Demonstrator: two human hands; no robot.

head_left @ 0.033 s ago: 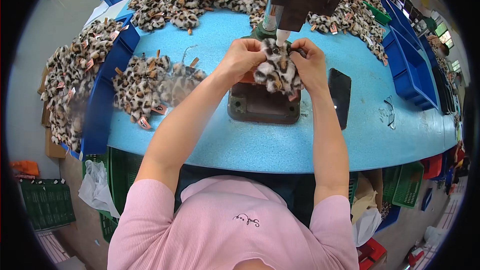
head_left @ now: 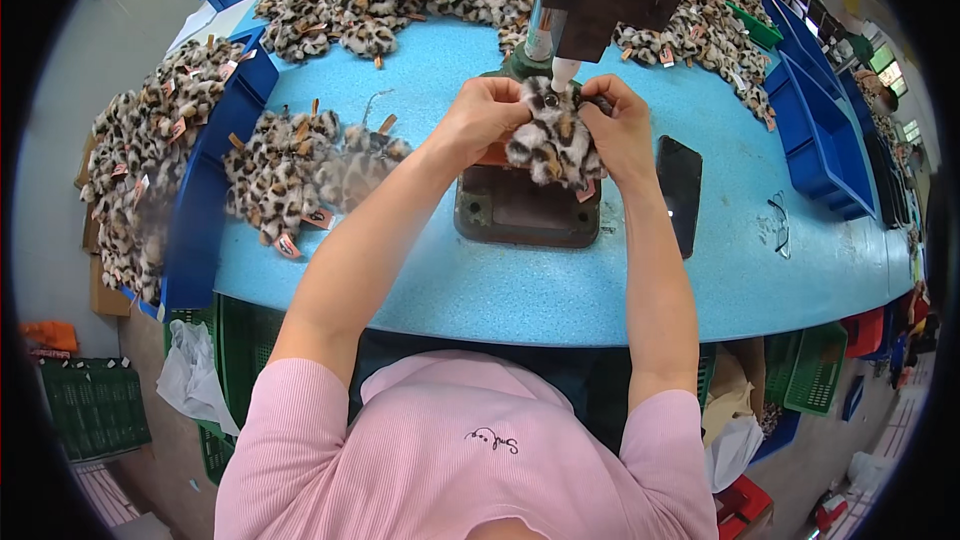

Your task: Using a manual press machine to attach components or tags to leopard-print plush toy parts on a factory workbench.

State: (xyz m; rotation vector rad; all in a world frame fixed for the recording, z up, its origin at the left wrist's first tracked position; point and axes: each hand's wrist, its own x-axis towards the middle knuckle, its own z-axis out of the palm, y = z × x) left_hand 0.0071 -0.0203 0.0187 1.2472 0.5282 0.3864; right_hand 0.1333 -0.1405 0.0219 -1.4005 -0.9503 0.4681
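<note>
While the fingers of the left hand (head_left: 482,122) and right hand (head_left: 620,128) pinch the two sides of the spotted furry piece (head_left: 552,145), its top sits right by the white tip (head_left: 565,72) of the dark press (head_left: 622,0). It seems best to hold the fur flat and still (fingertips well away from that tip!), with both hands level over the blue surface (head_left: 500,290).
</note>
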